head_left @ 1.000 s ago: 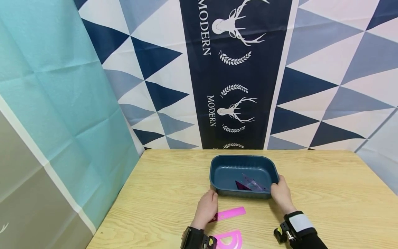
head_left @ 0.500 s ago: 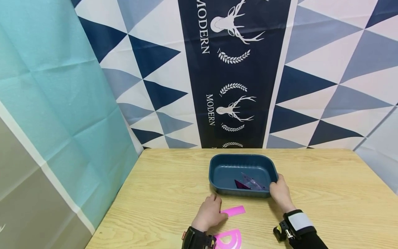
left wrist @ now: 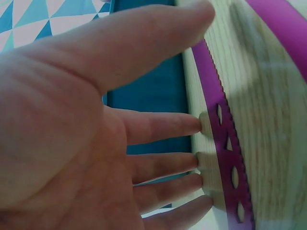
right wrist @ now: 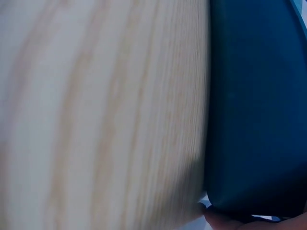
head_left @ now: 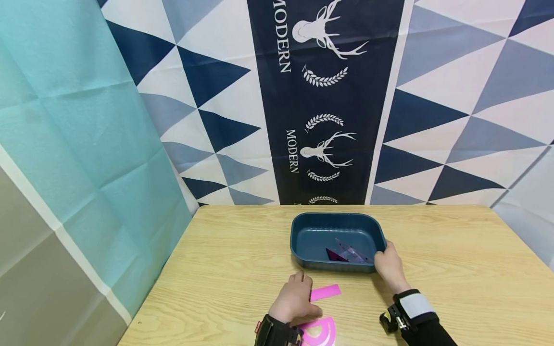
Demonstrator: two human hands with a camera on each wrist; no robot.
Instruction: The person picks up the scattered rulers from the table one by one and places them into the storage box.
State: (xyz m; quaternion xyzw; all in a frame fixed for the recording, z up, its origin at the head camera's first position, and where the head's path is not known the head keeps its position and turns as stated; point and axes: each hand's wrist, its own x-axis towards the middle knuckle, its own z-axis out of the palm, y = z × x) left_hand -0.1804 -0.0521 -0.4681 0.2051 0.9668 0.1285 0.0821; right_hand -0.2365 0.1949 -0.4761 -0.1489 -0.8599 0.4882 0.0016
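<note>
A dark blue rectangular bin (head_left: 313, 240) stands on the table, with a clear purplish set square (head_left: 351, 252) and a darker purple triangular piece (head_left: 335, 256) inside. My right hand (head_left: 389, 266) grips its right front corner. In front of the bin, my left hand (head_left: 295, 299) hovers over a pink ruler (head_left: 326, 292) and covers its left part. The left wrist view shows straight fingers (left wrist: 165, 127) on one side of the ruler and the thumb extended apart from them, with no pinch on it. Nearer lies a pink protractor (head_left: 324, 331), partly hidden by the left wrist.
The wooden table (head_left: 229, 254) extends to both sides of the bin. Behind it hangs a patterned cloth (head_left: 225, 120) with triangles and deer prints. A turquoise and grey cloth (head_left: 86, 158) borders the left side.
My left hand has left the bin's front left corner, moved slightly toward me over the ruler and spread its fingers. The right hand keeps its grip on the bin.
</note>
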